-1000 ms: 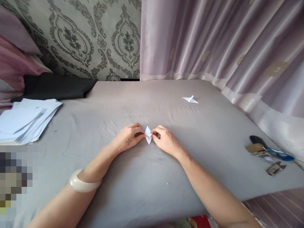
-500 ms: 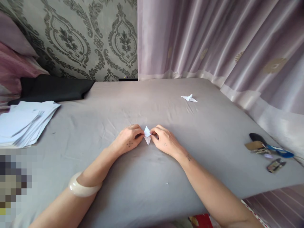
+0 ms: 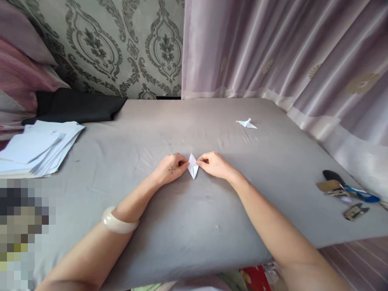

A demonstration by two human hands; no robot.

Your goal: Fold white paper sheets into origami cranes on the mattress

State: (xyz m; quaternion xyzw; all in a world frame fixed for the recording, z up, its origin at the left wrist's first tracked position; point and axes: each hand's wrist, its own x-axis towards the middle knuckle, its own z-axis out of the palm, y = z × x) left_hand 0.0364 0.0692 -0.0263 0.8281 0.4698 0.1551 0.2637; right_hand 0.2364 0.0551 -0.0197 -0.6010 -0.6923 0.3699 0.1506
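A small white folded paper [image 3: 193, 166], diamond-shaped with a centre crease in its lower half, lies between my hands over the grey cloth surface [image 3: 188, 226]. My left hand [image 3: 173, 167], on the arm with a pale bangle [image 3: 119, 221], pinches its left corner between thumb and fingers. At the right corner, my right hand [image 3: 216, 165] grips the paper the same way. Farther back to the right rests a folded paper bird [image 3: 247, 123] with its wings spread.
On the left sits a stack of white paper sheets [image 3: 45, 147], with a black cloth or bag [image 3: 79, 106] behind it. Keys with a brown tag [image 3: 330, 186], a blue-handled tool [image 3: 363, 195] and small thread snips [image 3: 356, 211] lie at right. Curtains [image 3: 242, 48] hang along the back.
The folded paper now shows as a longer, flatter diamond; earlier its upper flap stood smaller between my fingers. Both hands still hold its sides. The whole view has shifted slightly.
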